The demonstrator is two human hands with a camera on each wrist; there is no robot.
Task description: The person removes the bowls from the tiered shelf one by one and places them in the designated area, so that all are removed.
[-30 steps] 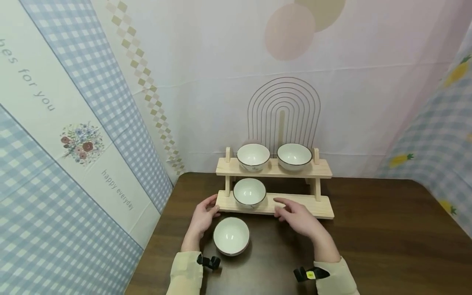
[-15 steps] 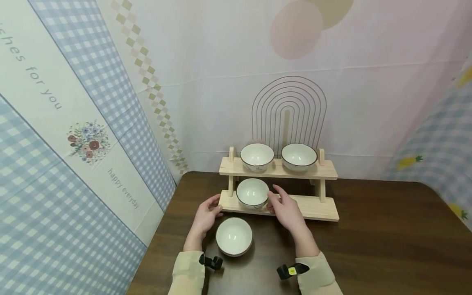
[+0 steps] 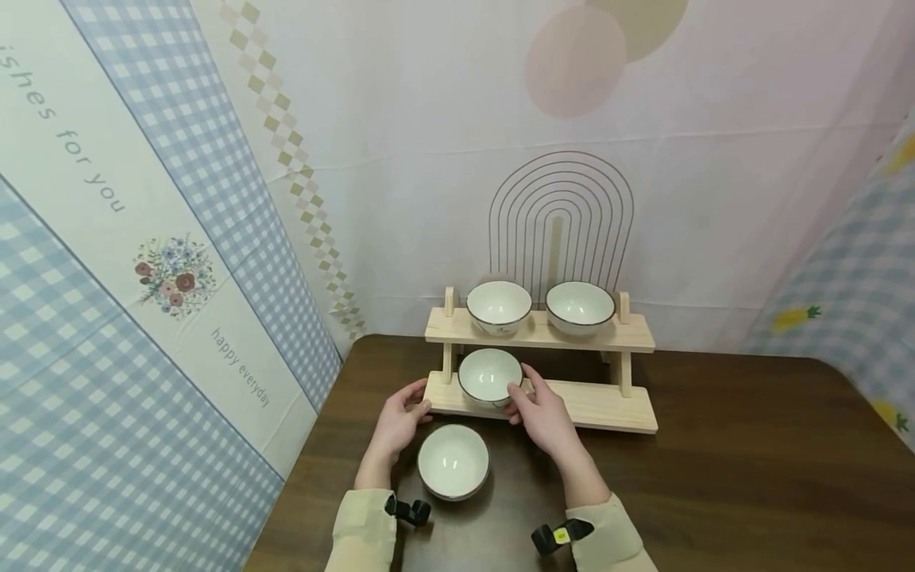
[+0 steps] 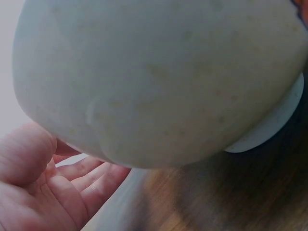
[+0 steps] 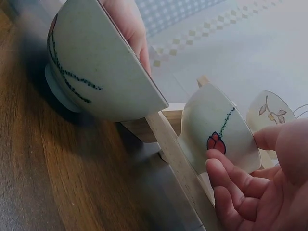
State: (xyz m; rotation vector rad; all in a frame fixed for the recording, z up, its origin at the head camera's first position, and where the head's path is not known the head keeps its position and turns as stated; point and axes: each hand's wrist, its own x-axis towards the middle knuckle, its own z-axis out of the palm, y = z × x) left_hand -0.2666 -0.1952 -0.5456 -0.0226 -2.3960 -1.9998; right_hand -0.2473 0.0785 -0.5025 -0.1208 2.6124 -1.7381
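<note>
In the head view, my right hand (image 3: 546, 417) pinches the right side of a white, dark-rimmed bowl (image 3: 489, 373) on the rack's lower shelf. The right wrist view shows my thumb at its rim and curled fingers against its wall, beside a red tulip (image 5: 216, 143). My left hand (image 3: 395, 423) touches the left end of the wooden two-tier rack (image 3: 608, 405), its fingers loosely bent. Between my forearms another bowl (image 3: 453, 462) stands on the table; it hides part of my left hand in the left wrist view.
Two matching bowls, a left one (image 3: 499, 305) and a right one (image 3: 581, 305), sit side by side on the upper shelf. The dark wooden table (image 3: 743, 461) extends right. Printed cloth (image 3: 400, 199) hangs behind the rack and along both sides.
My right hand has moved left from over the lower shelf to the bowl there and taken hold of its right side. My left hand stays at the rack's end. The view has shifted slightly.
</note>
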